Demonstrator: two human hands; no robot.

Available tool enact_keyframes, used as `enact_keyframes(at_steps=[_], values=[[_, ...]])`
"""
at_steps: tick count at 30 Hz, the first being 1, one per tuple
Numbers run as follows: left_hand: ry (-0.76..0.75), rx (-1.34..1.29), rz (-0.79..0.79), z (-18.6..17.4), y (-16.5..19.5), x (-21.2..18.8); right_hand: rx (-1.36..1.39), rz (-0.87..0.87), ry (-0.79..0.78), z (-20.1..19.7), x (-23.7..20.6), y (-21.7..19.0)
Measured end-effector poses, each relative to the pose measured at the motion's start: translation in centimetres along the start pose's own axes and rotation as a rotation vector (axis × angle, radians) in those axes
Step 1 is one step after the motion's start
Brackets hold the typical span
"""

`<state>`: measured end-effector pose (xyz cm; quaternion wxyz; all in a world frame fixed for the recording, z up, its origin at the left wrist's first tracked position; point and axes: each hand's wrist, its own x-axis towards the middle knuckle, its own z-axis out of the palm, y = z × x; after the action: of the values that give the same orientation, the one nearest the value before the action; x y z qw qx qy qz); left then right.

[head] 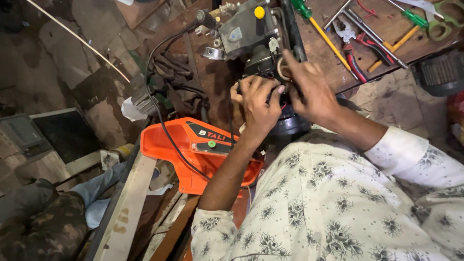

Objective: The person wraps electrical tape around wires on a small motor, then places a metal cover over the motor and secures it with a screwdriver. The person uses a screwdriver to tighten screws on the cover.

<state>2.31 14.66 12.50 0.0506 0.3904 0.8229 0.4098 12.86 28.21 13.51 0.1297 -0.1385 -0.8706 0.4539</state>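
Between both hands sits the black motor unit (263, 65) on the desk (377, 58): left hand (256, 104) grips its near wiring, right hand (309, 87) clasps its right side, equally close.

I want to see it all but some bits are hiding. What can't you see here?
Head view only:
- What the left hand and right hand pinch: their fingers cover it.
- The lower part of the dark machine: hidden behind both hands.
- The scissors and black motor: cut off by the picture's right edge.
- The orange cover: partly hidden by the left forearm.
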Motion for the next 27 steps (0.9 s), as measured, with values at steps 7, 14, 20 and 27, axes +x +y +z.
enact_keyframes(at_steps=[7,14,20,27], values=[[0.035,0.063,-0.001,0.1,-0.3,0.0,0.668,0.154,-0.022,-1.1,-1.5,-1.6],[0.01,0.03,-0.022,-0.6,0.0,-0.1,-0.368,-0.146,0.085,-1.2,-1.3,-0.5],[0.039,0.041,0.045,-0.3,0.5,-0.1,-0.259,-0.218,0.062,-1.0,-1.6,0.1],[0.034,0.117,0.111,0.2,1.0,-0.7,-0.319,-0.217,0.004,-1.1,0.1,-0.4]])
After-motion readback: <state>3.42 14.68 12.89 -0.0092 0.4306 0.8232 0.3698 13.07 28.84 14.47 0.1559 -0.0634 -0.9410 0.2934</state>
